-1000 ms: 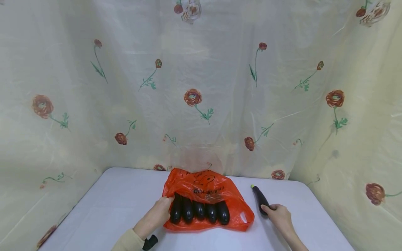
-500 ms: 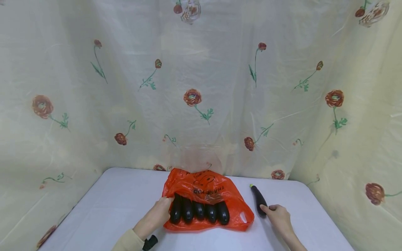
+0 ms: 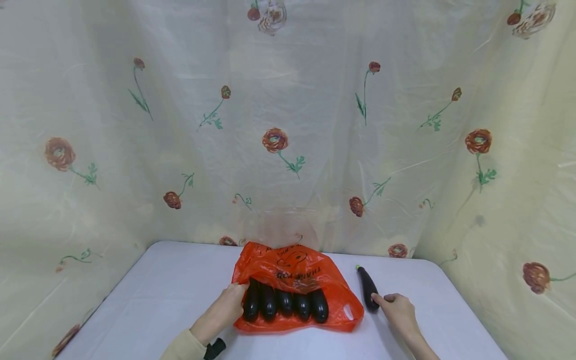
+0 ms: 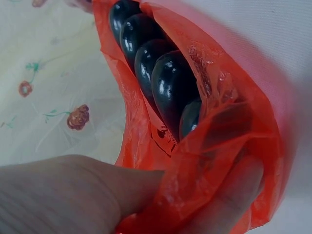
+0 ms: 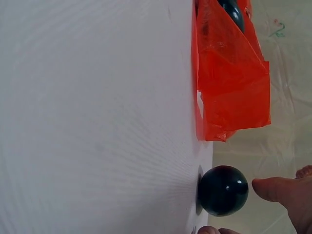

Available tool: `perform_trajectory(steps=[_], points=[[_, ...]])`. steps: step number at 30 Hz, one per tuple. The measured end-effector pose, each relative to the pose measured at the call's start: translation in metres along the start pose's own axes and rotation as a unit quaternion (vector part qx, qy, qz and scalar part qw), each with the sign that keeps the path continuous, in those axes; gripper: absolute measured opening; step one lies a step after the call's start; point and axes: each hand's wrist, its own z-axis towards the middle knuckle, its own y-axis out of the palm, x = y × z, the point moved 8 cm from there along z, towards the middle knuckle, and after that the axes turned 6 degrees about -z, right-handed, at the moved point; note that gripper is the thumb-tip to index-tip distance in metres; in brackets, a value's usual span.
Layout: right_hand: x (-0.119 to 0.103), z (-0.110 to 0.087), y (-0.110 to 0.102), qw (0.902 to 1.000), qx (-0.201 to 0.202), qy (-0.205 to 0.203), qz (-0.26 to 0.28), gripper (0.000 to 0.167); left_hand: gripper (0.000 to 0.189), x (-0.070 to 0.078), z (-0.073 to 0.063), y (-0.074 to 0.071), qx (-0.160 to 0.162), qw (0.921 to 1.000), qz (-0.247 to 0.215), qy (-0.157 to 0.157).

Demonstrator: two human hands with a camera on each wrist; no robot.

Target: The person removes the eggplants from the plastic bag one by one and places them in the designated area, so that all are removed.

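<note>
An orange-red plastic bag [image 3: 310, 262] lies on its side with its mouth towards me. Several glossy dark eggplants [image 3: 285, 302] sit side by side in it, their rounded ends showing and the rest covered by plastic. My left hand [image 3: 228, 302] grips the left edge of the bag's mouth; in the left wrist view the thin plastic is bunched between thumb and fingers. Right of the bag, a single eggplant [image 3: 368, 289] rests on the table, its green stem end pointing away. My right hand [image 3: 399, 312] is at its near end, and the right wrist view shows the thumb [image 5: 268, 189] just apart from it.
Everything rests on a white-covered table [image 3: 180, 280]. A pale flower-printed curtain [image 3: 288, 190] hangs behind it and along both sides. A short black cylindrical thing [image 3: 215, 348] shows under the left wrist. The bag's loose handle [image 3: 348, 312] spreads towards the single eggplant.
The single eggplant has shifted slightly left towards the bag, and my right hand has drifted a little left. My left hand keeps its grip on the bag.
</note>
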Motion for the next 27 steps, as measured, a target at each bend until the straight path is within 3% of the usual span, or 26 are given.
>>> perform_trajectory(steps=[17, 27], points=[[-0.013, 0.001, -0.013, 0.9998, 0.016, -0.008, 0.007, 0.059, 0.046, 0.0, -0.001, -0.003, -0.021, 0.9996, -0.016, -0.003], [-0.027, -0.001, -0.019, 0.9997, 0.008, -0.006, 0.024, 0.056, 0.048, -0.001, 0.001, -0.003, -0.008, 0.9999, -0.003, 0.006]])
